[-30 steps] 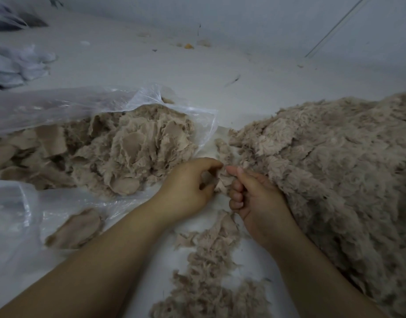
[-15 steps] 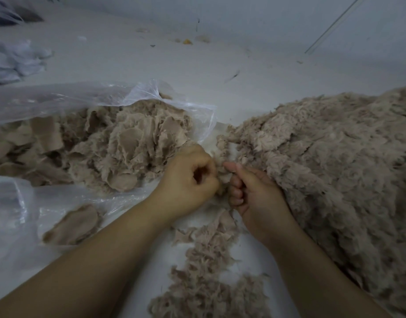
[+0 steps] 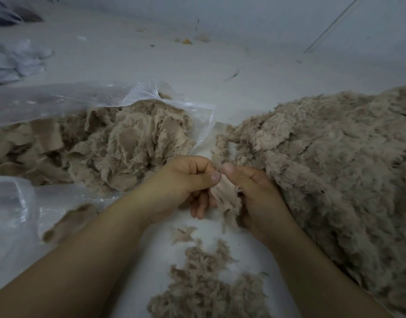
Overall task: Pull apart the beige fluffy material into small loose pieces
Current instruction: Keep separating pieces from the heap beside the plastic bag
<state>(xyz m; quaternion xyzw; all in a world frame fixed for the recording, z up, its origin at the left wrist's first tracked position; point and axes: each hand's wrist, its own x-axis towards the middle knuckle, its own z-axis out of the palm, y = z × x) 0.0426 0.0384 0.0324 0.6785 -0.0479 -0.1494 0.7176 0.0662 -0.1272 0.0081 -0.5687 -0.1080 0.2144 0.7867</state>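
Beige tuft (image 3: 223, 193) between pinching hands (image 3: 220, 191)

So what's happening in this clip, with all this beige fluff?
A person is tearing fluffy material by hand. The left hand and right hand both pinch one small beige piece between them. A big fluffy heap lies to the right, an open clear plastic bag holding flatter pieces to the left, and loose shreds near the wrists.
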